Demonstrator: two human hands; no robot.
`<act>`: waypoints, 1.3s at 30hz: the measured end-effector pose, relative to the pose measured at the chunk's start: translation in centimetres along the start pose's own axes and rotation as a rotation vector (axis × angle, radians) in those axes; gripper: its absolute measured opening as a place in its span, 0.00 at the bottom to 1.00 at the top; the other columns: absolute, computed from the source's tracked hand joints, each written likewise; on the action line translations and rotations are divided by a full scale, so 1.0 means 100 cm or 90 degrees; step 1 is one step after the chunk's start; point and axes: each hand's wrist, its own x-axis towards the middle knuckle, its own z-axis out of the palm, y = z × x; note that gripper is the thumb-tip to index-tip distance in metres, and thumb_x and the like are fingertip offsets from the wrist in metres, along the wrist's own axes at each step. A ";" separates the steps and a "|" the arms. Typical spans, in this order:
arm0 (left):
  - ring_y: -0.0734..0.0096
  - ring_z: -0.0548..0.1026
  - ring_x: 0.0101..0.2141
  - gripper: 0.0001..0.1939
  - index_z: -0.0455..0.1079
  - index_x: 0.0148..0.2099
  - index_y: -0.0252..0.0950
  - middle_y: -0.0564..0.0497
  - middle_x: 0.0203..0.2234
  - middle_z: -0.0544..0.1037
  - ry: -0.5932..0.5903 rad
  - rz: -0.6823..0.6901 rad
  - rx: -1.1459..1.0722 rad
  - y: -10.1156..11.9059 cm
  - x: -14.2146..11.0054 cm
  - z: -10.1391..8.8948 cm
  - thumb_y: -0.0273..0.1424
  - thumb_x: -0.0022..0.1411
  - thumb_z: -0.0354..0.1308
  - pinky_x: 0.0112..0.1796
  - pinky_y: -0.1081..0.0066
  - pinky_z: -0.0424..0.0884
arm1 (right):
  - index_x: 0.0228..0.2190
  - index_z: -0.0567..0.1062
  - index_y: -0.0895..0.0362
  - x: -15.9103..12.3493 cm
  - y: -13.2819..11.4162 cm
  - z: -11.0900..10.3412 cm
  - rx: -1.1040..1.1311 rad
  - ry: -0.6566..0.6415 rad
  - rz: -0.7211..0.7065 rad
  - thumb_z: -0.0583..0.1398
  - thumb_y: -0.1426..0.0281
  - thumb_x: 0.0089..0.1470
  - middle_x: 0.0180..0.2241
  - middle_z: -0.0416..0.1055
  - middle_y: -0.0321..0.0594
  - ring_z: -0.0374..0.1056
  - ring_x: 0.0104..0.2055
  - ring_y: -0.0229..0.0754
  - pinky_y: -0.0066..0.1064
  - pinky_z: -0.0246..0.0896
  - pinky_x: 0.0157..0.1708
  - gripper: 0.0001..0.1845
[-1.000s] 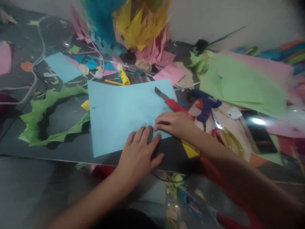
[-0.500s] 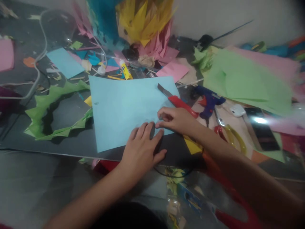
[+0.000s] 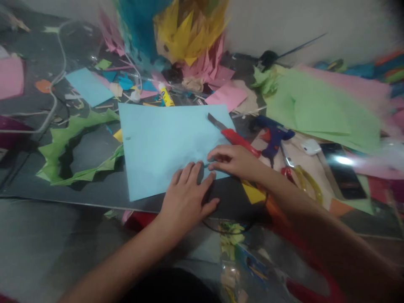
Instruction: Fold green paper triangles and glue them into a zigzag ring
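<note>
A light blue sheet of paper [image 3: 158, 143] lies on the dark table. My left hand [image 3: 186, 189] rests on its lower edge with the fingers stretched out and apart. Just right of it, my right hand [image 3: 238, 163] has its thumb and fingers curled together in a pinch over the paper. What is in that pinch, if anything, is too small to make out. Beyond my right hand, a knife with a red handle [image 3: 235, 136] lies partly on the sheet, its dark blade pointing to the upper left.
A green zigzag paper band [image 3: 59, 155] stands at left. To the right lie a blue glue gun [image 3: 274, 136], scissors [image 3: 304, 181], a phone [image 3: 344, 170] and green paper [image 3: 325, 109]. A yellow glue stick [image 3: 166, 94] and paper scraps lie behind, below a yellow-fringed paper figure [image 3: 189, 33].
The view has shifted slightly. Both hands stay in nearly the same place on the blue sheet, and the right fingers have moved only a little.
</note>
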 end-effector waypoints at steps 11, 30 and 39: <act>0.53 0.55 0.60 0.27 0.57 0.60 0.45 0.42 0.61 0.56 -0.018 -0.008 0.007 0.000 -0.001 -0.002 0.47 0.61 0.50 0.52 0.54 0.60 | 0.30 0.75 0.56 0.002 -0.002 0.006 -0.086 0.069 -0.051 0.57 0.62 0.55 0.27 0.73 0.36 0.68 0.30 0.36 0.25 0.56 0.30 0.11; 0.54 0.55 0.60 0.26 0.59 0.58 0.43 0.43 0.61 0.56 -0.018 0.000 -0.010 -0.002 -0.001 -0.003 0.48 0.61 0.48 0.53 0.55 0.57 | 0.34 0.72 0.63 0.005 -0.030 -0.020 -0.630 -0.274 -0.452 0.49 0.80 0.57 0.28 0.68 0.42 0.62 0.29 0.39 0.31 0.46 0.23 0.12; 0.53 0.56 0.59 0.24 0.62 0.55 0.40 0.40 0.58 0.61 0.004 0.008 -0.004 -0.003 -0.003 0.000 0.48 0.63 0.45 0.53 0.55 0.58 | 0.27 0.71 0.60 0.022 -0.050 -0.019 -0.700 -0.373 -0.518 0.50 0.79 0.57 0.28 0.67 0.40 0.60 0.28 0.38 0.33 0.43 0.23 0.12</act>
